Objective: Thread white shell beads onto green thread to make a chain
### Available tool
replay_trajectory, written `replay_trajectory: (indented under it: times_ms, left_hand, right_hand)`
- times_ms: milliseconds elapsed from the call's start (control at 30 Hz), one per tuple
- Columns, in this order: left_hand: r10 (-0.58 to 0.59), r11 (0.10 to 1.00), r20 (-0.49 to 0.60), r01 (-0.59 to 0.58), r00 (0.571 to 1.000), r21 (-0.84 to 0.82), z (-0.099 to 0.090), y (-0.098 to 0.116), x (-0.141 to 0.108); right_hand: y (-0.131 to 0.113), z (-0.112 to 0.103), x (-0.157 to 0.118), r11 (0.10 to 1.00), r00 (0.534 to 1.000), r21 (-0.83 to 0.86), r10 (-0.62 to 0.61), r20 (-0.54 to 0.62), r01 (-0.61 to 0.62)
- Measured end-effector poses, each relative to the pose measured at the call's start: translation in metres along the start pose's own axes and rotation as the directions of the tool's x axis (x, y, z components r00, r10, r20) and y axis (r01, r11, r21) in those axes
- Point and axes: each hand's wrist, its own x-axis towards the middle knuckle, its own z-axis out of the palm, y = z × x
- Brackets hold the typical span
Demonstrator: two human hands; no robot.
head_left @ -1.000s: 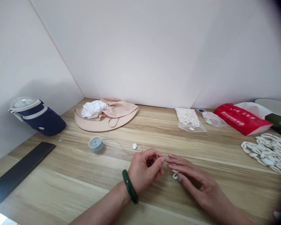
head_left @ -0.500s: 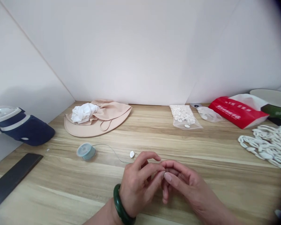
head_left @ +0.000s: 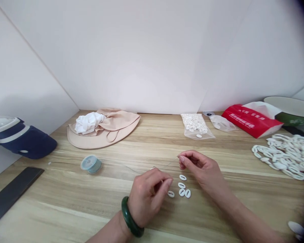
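My right hand point(head_left: 201, 168) is closed in a pinch on the end of a thin thread point(head_left: 170, 163), raised above the table. My left hand point(head_left: 152, 192), with a dark green bangle point(head_left: 131, 217) on its wrist, is closed lower down and to the left; what its fingertips hold, if anything, is too small to make out. Several white shells point(head_left: 181, 192) with slits lie on the wood between and below my hands. A spool point(head_left: 91, 164) of pale blue-green thread sits left of my left hand.
Left are a navy cap point(head_left: 27, 140) and a dark flat bar point(head_left: 14, 194). A beige hat point(head_left: 121, 126) lies behind the spool. Further right: a bag of small shells point(head_left: 195, 124), a red packet point(head_left: 250, 120), a green bowl point(head_left: 291, 109) and strung shells point(head_left: 288, 157).
My hands have parted. My right hand has moved up and right with the thread, and my left hand slightly down. Loose shells that were hidden under them now show.
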Motion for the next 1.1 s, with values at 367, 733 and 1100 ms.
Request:
replay_trajectory:
  times_ms: [367, 733, 1100]
  left_hand:
    - [-0.213, 0.954, 0.289, 0.136, 0.933, 0.266, 0.007, -0.004, 0.0]
    - [-0.234, 0.967, 0.334, 0.183, 0.913, 0.177, 0.001, -0.005, 0.0]
    - [-0.53, 0.504, 0.346, 0.616, 0.774, -0.605, 0.003, 0.0, 0.009]
  right_hand:
    - [0.018, 0.017, -0.021, 0.997, 0.994, 0.051, 0.057, -0.091, -0.053]
    - [0.019, 0.023, -0.039, 0.976, 0.99, 0.187, 0.129, -0.064, -0.115]
    - [0.033, 0.006, -0.028, 0.986, 0.987, -0.094, -0.141, -0.076, 0.134]
